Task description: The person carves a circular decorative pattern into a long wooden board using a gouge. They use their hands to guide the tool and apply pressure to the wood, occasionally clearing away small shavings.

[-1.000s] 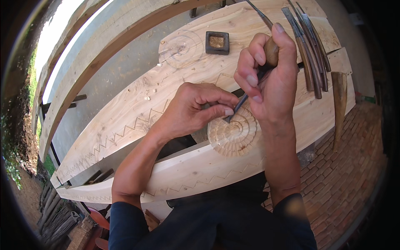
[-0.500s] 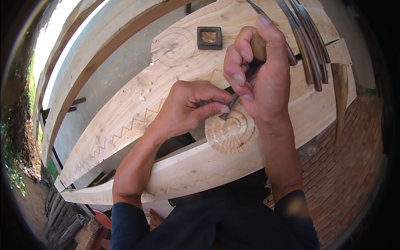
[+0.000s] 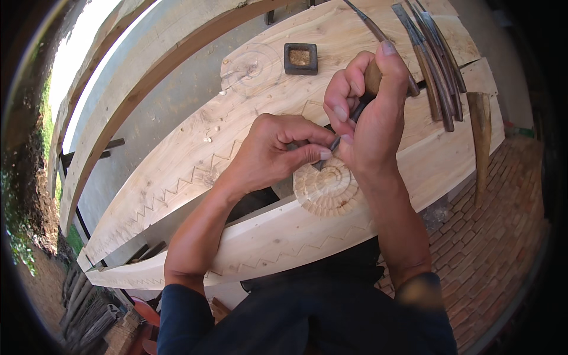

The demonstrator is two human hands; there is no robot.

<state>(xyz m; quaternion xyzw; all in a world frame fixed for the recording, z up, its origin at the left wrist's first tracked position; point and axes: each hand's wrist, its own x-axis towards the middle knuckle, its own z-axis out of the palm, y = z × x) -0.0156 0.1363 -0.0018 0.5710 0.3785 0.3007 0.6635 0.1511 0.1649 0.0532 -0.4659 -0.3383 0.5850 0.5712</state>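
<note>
A wood carving chisel with a rounded wooden handle is held in both hands. My right hand wraps its handle and upper shank. Lower down, my left hand pinches the metal shank close to its cutting end. The tip meets the upper left part of a carved spiral shell relief, which has ribbed, scalloped edges. This relief sits on a pale curved plank with zigzag lines drawn along it. My right hand covers part of the chisel and of the relief's upper right side.
Several chisels lie at the upper right, beside a tapered wooden club. Another long chisel lies beyond my right hand. A dark square box stands on the far plank, near small chips. Curved beams arch at the left.
The view has shifted slightly. My right hand has lowered a little toward the shell relief, with the chisel still in both hands. My left hand keeps its pinch.
</note>
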